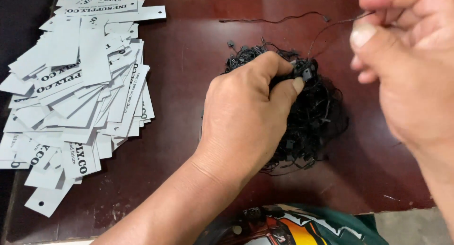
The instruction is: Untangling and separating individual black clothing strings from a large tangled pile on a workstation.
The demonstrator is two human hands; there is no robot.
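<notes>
While the left hand is clamped on the tangle of black tag strings, one string is pinched by the right hand; the grey paper tags lie unstrung.

- Right hand, blurred and cut off by the top and right edges; grip on the thin black string too soft to judge.
- Left part of the tangled heap of black string fasteners hidden under the left hand.
- Scattered pile of pale grey card tags cropped at the left and top edges; lower tags buried under upper ones.
- Green printed garment cut off at the bottom edge.
- Dark reddish-brown tabletop running out of view at the top.
</notes>
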